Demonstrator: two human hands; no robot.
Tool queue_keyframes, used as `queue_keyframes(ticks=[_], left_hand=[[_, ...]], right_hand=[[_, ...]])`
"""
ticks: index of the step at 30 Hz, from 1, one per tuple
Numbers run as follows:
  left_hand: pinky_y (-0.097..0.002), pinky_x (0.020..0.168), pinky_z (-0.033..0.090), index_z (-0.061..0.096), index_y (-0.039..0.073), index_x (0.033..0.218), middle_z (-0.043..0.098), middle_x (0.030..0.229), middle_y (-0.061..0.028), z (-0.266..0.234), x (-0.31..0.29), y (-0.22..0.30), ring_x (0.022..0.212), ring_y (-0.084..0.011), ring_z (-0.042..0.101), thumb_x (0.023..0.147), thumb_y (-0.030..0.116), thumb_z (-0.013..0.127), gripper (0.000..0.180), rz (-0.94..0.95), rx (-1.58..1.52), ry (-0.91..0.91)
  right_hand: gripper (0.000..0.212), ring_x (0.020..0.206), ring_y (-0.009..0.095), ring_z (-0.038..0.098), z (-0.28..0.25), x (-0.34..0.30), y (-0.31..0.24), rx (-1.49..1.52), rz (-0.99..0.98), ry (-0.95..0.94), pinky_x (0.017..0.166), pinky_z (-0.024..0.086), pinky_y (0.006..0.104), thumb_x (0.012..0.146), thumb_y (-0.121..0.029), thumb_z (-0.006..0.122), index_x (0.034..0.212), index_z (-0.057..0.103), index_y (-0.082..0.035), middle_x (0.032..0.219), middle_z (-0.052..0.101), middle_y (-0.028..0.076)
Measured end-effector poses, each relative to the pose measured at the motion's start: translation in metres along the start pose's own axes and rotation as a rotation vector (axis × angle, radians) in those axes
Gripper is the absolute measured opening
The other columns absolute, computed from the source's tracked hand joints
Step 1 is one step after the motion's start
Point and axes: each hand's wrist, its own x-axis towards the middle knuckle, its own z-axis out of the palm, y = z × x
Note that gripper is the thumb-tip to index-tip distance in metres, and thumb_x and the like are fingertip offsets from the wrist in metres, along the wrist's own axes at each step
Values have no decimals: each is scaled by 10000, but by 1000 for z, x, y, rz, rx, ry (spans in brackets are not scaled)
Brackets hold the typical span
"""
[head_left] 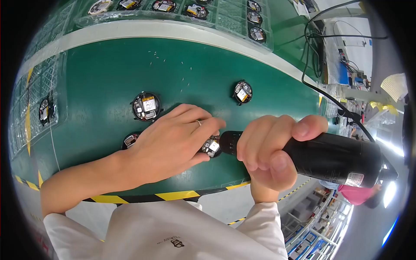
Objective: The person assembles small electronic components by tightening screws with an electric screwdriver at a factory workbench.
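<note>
My right hand [273,147] is wrapped round a black electric screwdriver [333,156], a cable trailing from its rear end. The tool's front end meets an open round watch case [212,146] with electronics inside; the tip itself is hidden. My left hand [177,138], with a ring on one finger, grips that case against the green table, thumb at its near side and fingers at its far side. Just beyond the left hand lies another open watch case [146,106]. A third case [131,139] shows partly from under the left wrist.
Another watch case [242,92] lies toward the right of the green table [99,82]. Tiny screws [182,79] are scattered beyond my hands. Clear trays [212,21] with several cases stand past a white ledge. At left is another tray [30,108]. Striped tape [173,196] marks the near edge.
</note>
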Motion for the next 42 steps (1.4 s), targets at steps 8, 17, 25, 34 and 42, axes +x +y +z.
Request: queue_keyframes(ticks=[8,17,25,34,42], left_hand=[[-441,957,468,590,49,1131,621,1148,-85,2,1,-1,1090,-325,566,778,220,806,448,35,28,15],[-419,952,473,585,40,1124,625,1122,-79,5,-3,-1,1068,-314,574,767,197,808,449,39,10,54],[-411,954,472,589,51,1138,623,1151,-78,0,-7,0,1088,-303,573,750,173,816,465,1,24,11],[-480,1008,436,619,41,1159,628,1197,-151,2,13,12,1163,-381,553,697,214,846,543,31,71,-25],[-375,936,506,425,-62,1398,581,1260,-184,12,-4,4,1098,-265,609,824,-8,783,678,-187,53,-117]], right_hand=[[435,553,177,511,0,2,4,18,11,-17,539,487,358,833,98,618,1170,406,-78,705,547,70],[426,484,190,523,9,1,-1,-233,-8,-94,466,481,357,881,-52,727,1099,373,-141,661,505,35],[309,481,196,514,19,5,3,-111,-39,-3,458,474,356,912,-4,616,1106,393,-94,664,477,55],[407,610,76,531,-11,2,-7,56,-158,169,549,426,245,796,43,643,1183,519,48,717,570,17],[305,639,65,530,-2,8,24,7,-102,320,550,398,225,763,7,651,1053,556,-4,781,566,8]])
